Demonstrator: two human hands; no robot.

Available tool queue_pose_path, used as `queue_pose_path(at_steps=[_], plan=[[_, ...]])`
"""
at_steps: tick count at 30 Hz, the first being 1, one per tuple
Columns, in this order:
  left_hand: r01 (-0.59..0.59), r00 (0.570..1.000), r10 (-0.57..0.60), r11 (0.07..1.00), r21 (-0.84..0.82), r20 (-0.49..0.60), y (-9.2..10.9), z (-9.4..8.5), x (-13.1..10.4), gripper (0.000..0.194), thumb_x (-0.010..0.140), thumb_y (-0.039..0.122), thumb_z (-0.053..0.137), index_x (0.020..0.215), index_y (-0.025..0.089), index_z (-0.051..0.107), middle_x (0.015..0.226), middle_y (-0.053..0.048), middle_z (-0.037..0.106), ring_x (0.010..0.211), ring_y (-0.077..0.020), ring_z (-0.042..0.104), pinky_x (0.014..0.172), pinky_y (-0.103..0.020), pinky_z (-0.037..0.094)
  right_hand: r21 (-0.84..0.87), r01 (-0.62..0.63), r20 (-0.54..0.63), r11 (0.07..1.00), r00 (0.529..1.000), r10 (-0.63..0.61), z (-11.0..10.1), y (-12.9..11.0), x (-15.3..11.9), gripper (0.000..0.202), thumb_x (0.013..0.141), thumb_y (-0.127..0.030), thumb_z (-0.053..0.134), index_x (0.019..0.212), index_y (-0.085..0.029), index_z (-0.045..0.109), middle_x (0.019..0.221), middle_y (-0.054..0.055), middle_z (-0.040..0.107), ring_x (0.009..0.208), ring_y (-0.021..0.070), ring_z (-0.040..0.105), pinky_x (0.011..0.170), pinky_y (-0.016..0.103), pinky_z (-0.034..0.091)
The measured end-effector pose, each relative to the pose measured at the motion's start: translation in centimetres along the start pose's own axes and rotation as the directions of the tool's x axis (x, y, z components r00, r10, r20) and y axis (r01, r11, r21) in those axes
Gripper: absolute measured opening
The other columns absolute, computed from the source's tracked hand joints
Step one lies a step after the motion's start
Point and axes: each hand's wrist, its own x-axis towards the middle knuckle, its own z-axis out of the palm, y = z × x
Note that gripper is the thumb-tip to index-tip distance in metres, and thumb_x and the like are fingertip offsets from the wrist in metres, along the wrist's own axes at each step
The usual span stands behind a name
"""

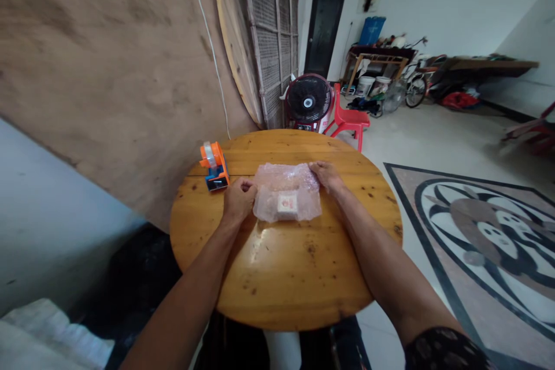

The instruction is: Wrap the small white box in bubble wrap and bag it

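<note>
A sheet of pinkish clear bubble wrap [271,179] lies on the round wooden table [299,277]. On its near half, a small white box [288,203] with a red print shows, seemingly covered by the film's folded part. My left hand [239,201] is closed, fingertips pinching the wrap's left edge. At the far right corner, my right hand [326,176] grips the wrap between thumb and fingers. Beyond my left hand stands an orange and blue tape dispenser [214,166] with a roll of clear tape on it.
Behind the table are a dark red fan [309,103] and a red plastic chair [350,118]. A brown board wall [130,69] rises close on the left. Farther back stand a cluttered wooden table [381,53] and a bicycle [415,89]. A panda floor design [489,231] lies at right.
</note>
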Motion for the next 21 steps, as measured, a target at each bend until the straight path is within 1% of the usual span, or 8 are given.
queue_pose_path(at_steps=[4,8,10,12,14,16,18,21], plan=[[-0.032,0.999,0.036,0.985,0.171,-0.020,0.09,-0.17,0.05,0.009,0.071,0.026,0.059,0.073,0.017,0.060,0.066,-0.001,0.060,0.061,-0.0153,0.055,0.059,-0.025,0.038,-0.150,0.077,-0.020,0.986,0.997,-0.081,-0.04,0.35,0.21,0.036,0.069,-0.045,0.060,0.049,-0.021,0.042,0.045,-0.008,0.035,0.045,0.0072,0.029,0.045,0.023,0.020],[-0.099,0.993,0.111,0.947,0.306,-0.024,0.12,-0.18,-0.02,0.007,0.074,0.024,0.058,0.070,0.018,0.058,0.068,0.000,0.059,0.064,-0.0150,0.054,0.062,-0.025,0.039,-0.261,0.142,-0.004,0.955,0.989,-0.149,0.02,0.56,0.36,0.025,0.070,-0.040,0.059,0.057,-0.019,0.054,0.053,-0.005,0.048,0.053,0.0094,0.041,0.051,0.023,0.028],[-0.181,0.982,0.190,0.928,0.326,0.005,0.06,-0.18,-0.10,0.006,0.075,0.020,0.056,0.075,0.018,0.062,0.074,-0.002,0.061,0.068,-0.0150,0.055,0.066,-0.025,0.041,-0.297,0.167,-0.003,0.940,0.984,-0.176,0.07,0.65,0.41,0.020,0.069,-0.038,0.061,0.065,-0.018,0.060,0.059,-0.004,0.054,0.057,0.0107,0.046,0.054,0.023,0.031],[-0.258,0.965,0.258,0.899,0.355,0.048,-0.10,-0.18,-0.18,0.014,0.077,0.017,0.055,0.082,0.019,0.068,0.083,-0.003,0.062,0.073,-0.0153,0.056,0.069,-0.025,0.043,-0.323,0.178,-0.012,0.929,0.981,-0.192,0.15,0.71,0.44,0.018,0.067,-0.035,0.063,0.072,-0.018,0.061,0.062,-0.003,0.056,0.059,0.0110,0.047,0.055,0.023,0.032],[-0.289,0.957,0.276,0.866,0.409,0.091,-0.30,-0.20,-0.21,0.019,0.079,0.016,0.055,0.087,0.021,0.072,0.086,-0.004,0.063,0.077,-0.0160,0.057,0.070,-0.025,0.044,-0.335,0.180,-0.017,0.925,0.980,-0.197,0.23,0.73,0.45,0.019,0.067,-0.033,0.063,0.077,-0.018,0.062,0.061,-0.004,0.055,0.056,0.0106,0.046,0.054,0.023,0.032],[-0.289,0.957,0.264,0.840,0.460,0.121,-0.40,-0.26,-0.21,0.021,0.080,0.016,0.055,0.085,0.021,0.074,0.083,-0.004,0.064,0.078,-0.0168,0.058,0.068,-0.026,0.044,-0.330,0.180,-0.012,0.927,0.981,-0.195,0.31,0.69,0.45,0.020,0.068,-0.033,0.061,0.080,-0.017,0.062,0.059,-0.004,0.053,0.053,0.0102,0.044,0.052,0.023,0.033],[-0.294,0.956,0.262,0.836,0.462,0.133,-0.28,-0.32,-0.24,0.020,0.079,0.016,0.055,0.084,0.020,0.075,0.081,-0.004,0.066,0.076,-0.0170,0.059,0.068,-0.026,0.045,-0.316,0.181,-0.009,0.931,0.981,-0.194,0.37,0.62,0.44,0.021,0.069,-0.033,0.059,0.082,-0.017,0.061,0.057,-0.005,0.051,0.051,0.0101,0.044,0.050,0.022,0.033],[-0.316,0.949,0.286,0.870,0.378,0.134,0.29,-0.39,-0.48,0.020,0.079,0.019,0.056,0.085,0.019,0.075,0.081,-0.004,0.070,0.074,-0.0167,0.062,0.067,-0.026,0.046,-0.305,0.184,-0.025,0.934,0.979,-0.202,0.40,0.48,0.40,0.023,0.070,-0.034,0.057,0.084,-0.016,0.061,0.056,-0.005,0.050,0.050,0.0101,0.043,0.049,0.022,0.034]])
